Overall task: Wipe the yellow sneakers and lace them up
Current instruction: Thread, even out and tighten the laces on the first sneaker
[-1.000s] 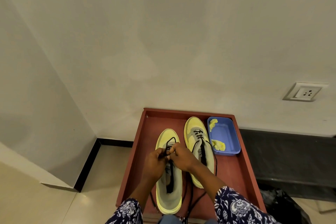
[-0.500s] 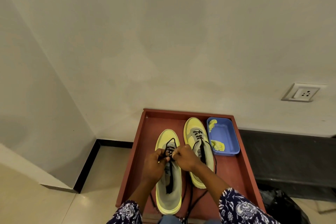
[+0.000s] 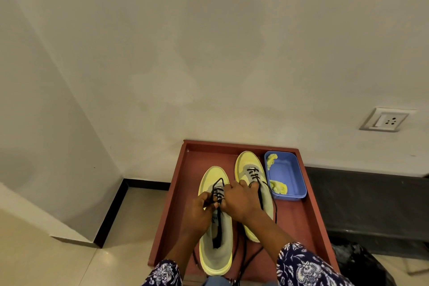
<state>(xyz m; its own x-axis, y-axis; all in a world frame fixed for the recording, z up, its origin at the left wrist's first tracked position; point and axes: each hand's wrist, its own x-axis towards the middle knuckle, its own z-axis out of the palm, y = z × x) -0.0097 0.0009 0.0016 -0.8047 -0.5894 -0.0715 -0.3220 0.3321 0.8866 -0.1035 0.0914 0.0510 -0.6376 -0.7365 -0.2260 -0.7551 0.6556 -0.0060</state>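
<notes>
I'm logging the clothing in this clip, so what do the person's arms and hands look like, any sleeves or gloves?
Both hands, left and right, are bare, with bare forearms. Dark navy sleeves printed with white flowers start near the elbows.

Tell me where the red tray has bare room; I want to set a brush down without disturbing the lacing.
The tray is bare nearside of the blue tub, right of the right sneaker, and along its left wall beside the left sneaker. It is crowded between the sneakers, where both hands work and loose lace trails.
</notes>
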